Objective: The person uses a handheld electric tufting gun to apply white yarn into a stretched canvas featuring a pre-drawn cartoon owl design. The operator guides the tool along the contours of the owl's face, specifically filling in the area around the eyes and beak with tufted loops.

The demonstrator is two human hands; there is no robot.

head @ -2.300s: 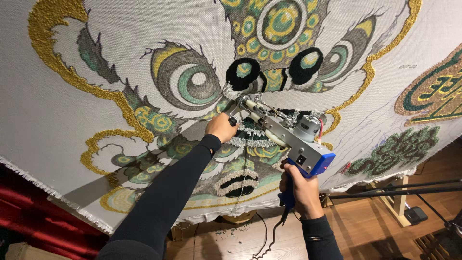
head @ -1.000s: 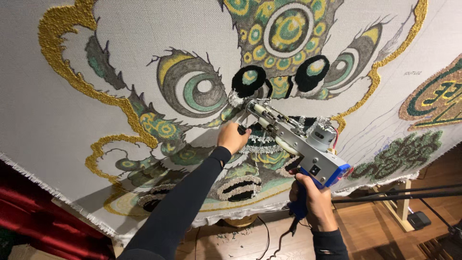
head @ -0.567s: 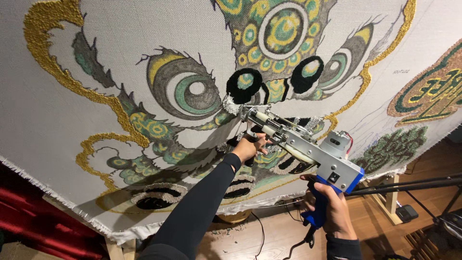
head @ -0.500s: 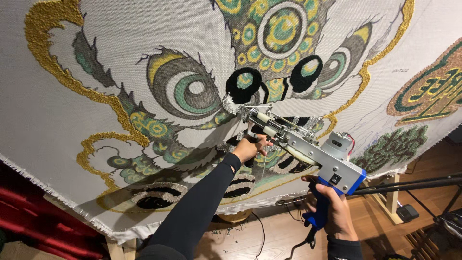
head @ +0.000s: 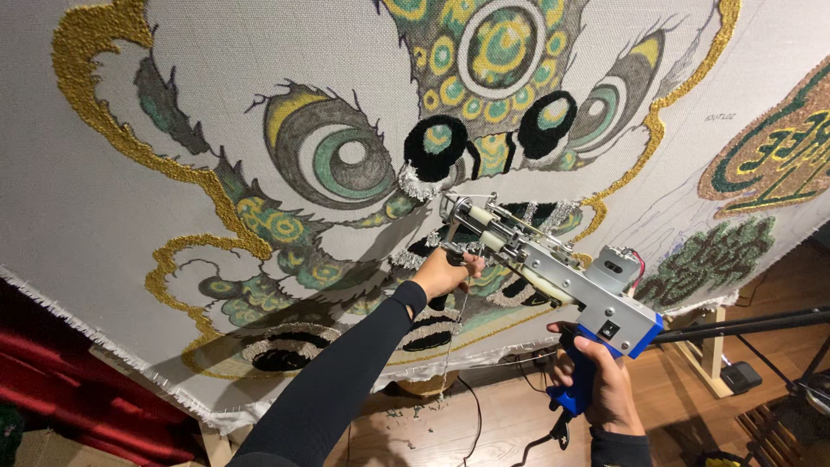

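A rug-making workshop. A large stretched cloth point(head: 259, 112) fills the view, partly tufted with a creature's face in gold, green and black yarn, its outlines drawn where bare. A tufting gun point(head: 553, 268) is pressed against it. Below lie a wooden floor point(head: 484, 432), yarn scraps point(head: 406, 413), cables point(head: 471, 424) and a wooden frame foot point(head: 705, 363).

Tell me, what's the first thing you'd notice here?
A huge stretched cloth fills the view, tufted with a creature's face: green-ringed eyes, gold curls, black patches. In front, the right hand grips the blue handle of a tufting gun; the left hand holds its front, tip against the cloth.
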